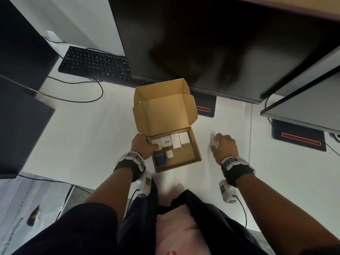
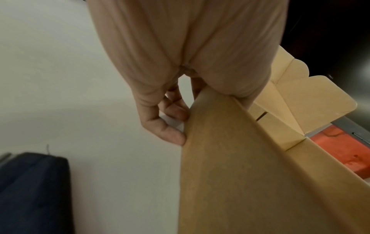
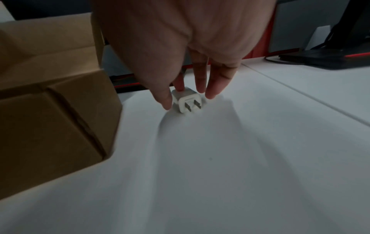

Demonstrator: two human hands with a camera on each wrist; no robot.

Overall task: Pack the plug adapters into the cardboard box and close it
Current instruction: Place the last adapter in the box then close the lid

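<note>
Head view: white desk [image 1: 95, 126] w/ keyboard [image 1: 95, 63], 1 big monitor [image 1: 220, 43].

White surface [image 1: 92, 129] seen carrying: open cardboard box [image 1: 196, 153] at centre, lone white plug adapter [image 3: 186, 101] right of it, black keyboard [image 1: 93, 63] far left, red-striped monitor bases [image 1: 299, 138] behind and right.

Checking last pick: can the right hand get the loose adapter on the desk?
Probably yes: right hand is directly over the adapter, fingers straddling it, one touching; nothing lies between, and the box sits clear alongside.
</note>
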